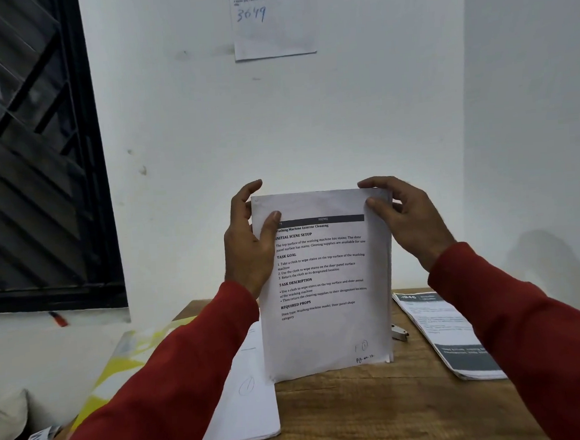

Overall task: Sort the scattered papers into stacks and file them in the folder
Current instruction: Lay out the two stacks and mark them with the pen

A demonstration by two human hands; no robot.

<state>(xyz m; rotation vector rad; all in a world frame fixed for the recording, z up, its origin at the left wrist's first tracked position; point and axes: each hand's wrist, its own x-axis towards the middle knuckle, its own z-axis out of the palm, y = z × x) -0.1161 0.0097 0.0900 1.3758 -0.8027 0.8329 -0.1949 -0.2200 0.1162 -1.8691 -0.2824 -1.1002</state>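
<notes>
Both hands hold a stack of papers (pixel 324 282) upright, its bottom edge resting on the wooden counter (pixel 380 409). The left hand (pixel 249 243) keeps a narrow grip on the upper left edge, thumb on the printed face, and the right hand (pixel 405 218) pinches the upper right corner the same way, probably to square the sheets by tapping them level. Just left, partly under the left sleeve, a white stack (pixel 250 404) lies flat beside a yellow folder (pixel 120 372). To the right lies another printed pile (pixel 444 332), with a small stapler-like object (pixel 399 332) between it and the held stack.
</notes>
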